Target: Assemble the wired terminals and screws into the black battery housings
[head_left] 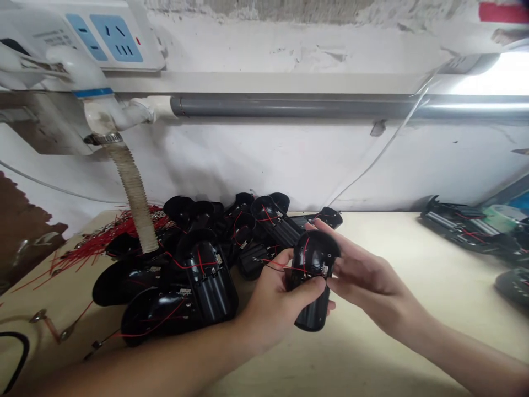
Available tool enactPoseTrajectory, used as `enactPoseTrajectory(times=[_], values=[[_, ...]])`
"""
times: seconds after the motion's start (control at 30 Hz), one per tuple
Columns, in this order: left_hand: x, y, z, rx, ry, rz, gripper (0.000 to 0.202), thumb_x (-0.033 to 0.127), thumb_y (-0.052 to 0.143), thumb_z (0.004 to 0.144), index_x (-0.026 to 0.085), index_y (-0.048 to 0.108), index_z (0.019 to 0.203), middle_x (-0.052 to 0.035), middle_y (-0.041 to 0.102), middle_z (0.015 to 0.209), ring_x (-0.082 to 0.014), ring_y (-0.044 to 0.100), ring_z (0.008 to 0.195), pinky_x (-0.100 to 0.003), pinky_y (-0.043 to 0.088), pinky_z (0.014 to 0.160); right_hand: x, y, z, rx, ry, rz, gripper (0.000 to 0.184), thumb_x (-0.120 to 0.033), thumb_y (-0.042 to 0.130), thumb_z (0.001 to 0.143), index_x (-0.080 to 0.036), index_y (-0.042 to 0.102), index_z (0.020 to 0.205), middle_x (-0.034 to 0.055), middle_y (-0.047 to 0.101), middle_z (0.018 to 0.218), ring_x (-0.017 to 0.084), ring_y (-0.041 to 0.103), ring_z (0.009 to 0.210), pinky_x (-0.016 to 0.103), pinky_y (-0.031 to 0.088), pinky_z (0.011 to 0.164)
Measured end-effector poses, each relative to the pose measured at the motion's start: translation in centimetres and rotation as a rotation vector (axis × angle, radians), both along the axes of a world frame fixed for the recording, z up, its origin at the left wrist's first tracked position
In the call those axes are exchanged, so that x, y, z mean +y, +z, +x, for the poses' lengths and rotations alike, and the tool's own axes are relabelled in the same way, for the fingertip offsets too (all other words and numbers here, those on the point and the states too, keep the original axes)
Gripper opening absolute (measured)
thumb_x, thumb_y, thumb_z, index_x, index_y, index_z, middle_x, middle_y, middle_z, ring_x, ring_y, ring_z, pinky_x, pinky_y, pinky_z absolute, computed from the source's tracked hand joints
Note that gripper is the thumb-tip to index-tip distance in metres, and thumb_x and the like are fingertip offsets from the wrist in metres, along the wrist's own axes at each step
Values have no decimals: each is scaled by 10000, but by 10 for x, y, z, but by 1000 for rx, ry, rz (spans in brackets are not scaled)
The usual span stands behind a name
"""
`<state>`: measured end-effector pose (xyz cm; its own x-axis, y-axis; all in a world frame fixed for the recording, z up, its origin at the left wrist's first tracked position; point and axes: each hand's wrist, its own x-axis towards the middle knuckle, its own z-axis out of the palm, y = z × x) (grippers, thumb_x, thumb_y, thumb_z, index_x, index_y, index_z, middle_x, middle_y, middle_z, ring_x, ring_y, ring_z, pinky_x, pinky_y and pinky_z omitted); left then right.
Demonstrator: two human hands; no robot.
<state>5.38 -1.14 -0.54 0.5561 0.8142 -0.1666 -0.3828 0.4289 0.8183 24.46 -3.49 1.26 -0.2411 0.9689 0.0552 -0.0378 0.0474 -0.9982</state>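
Note:
A black plastic housing (312, 251) with a rounded cup end, a red wire and a small white connector is held above the table. Wrapped round its lower left side is my left hand (281, 300), its thumb lying across the front. My right hand (366, 275) is at the housing's right side, its thumb and fingers touching the edge near the white connector. A red and a dark wire stick out to the left over my left hand. Close to my left forearm lies a similar black housing (215, 292) in a pile of such parts.
Loose red wires (119, 231) lie at the back left, under a ribbed hose (134, 190). More black housings (463, 220) rest at the right. A grey pipe (281, 107) runs along the wall, with a power socket box (111, 38) above it. A thin cable (380, 151) hangs down the wall.

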Motion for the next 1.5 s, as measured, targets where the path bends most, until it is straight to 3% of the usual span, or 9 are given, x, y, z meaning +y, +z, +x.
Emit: enactPoseTrajectory(times=[0.13, 0.23, 0.37, 0.5, 0.63, 0.87, 1.17, 1.33, 1.5], values=[[1, 0, 0, 30, 91, -64, 482, 294, 901, 786, 182, 546, 1091, 10, 684, 961, -209, 793, 751, -340, 667, 718, 9, 4, 18, -77, -165, 148, 536, -248, 735, 914, -408, 703, 1424, -17, 565, 1620, 296, 508, 1528, 455, 511, 1217], [1, -2, -2, 50, 90, -78, 475, 300, 875, 779, 197, 534, 1093, -3, 706, 961, -214, 789, 705, -316, 649, 641, 21, 9, 34, -209, -304, 213, 268, -281, 716, 933, -331, 796, 1184, 33, 734, 1362, 262, 674, 1282, 388, 596, 1044], [2, -3, -2, 82, 59, -49, 432, 351, 834, 809, 202, 528, 1075, 18, 693, 814, -180, 743, 601, -282, 617, 566, 35, 18, 56, -505, -238, 214, 204, -406, 707, 941, -235, 801, 1002, 74, 790, 986, 227, 742, 923, 337, 604, 797], [2, -3, -1, 118, 74, -44, 407, 370, 824, 800, 201, 531, 1027, 40, 656, 770, -167, 712, 547, -265, 590, 507, 43, 24, 75, -1012, -208, 277, 270, -420, 647, 916, -238, 811, 1028, 63, 777, 849, 181, 652, 611, 334, 498, 589], [2, -3, 1, 150, 97, -46, 420, 376, 839, 792, 208, 539, 1032, 60, 625, 753, -174, 715, 542, -272, 591, 491, 45, 22, 80, -1293, -41, 200, 217, -359, 618, 902, -256, 805, 942, 59, 772, 852, 210, 694, 694, 340, 486, 631], [1, 0, 1, 151, 103, -53, 408, 368, 835, 792, 203, 552, 1036, 47, 640, 761, -175, 720, 548, -260, 586, 486, 43, 15, 72, -1352, 84, 117, 151, -282, 648, 885, -255, 790, 927, 45, 772, 910, 213, 693, 764, 335, 482, 673], [2, -1, 0, 146, 108, -53, 387, 375, 821, 810, 209, 546, 1026, 50, 626, 743, -177, 716, 552, -257, 574, 480, 42, 14, 69, -1263, 23, 177, 112, -231, 649, 842, -227, 760, 843, 40, 744, 818, 188, 665, 702, 310, 482, 635], [1, -2, 0, 117, 115, -71, 405, 385, 825, 805, 216, 529, 1023, 61, 605, 689, -189, 716, 562, -244, 553, 472, 25, 28, 52, -943, 17, 133, 150, -365, 686, 902, -235, 757, 885, 12, 717, 715, 149, 621, 603, 277, 482, 559], [1, -1, 1, 93, 143, -68, 416, 387, 836, 797, 207, 538, 1024, 44, 648, 751, -174, 716, 561, -259, 577, 508, 10, 25, 22, -634, -18, 144, 189, -425, 754, 928, -239, 785, 926, 31, 765, 812, 149, 661, 695, 285, 547, 663]])
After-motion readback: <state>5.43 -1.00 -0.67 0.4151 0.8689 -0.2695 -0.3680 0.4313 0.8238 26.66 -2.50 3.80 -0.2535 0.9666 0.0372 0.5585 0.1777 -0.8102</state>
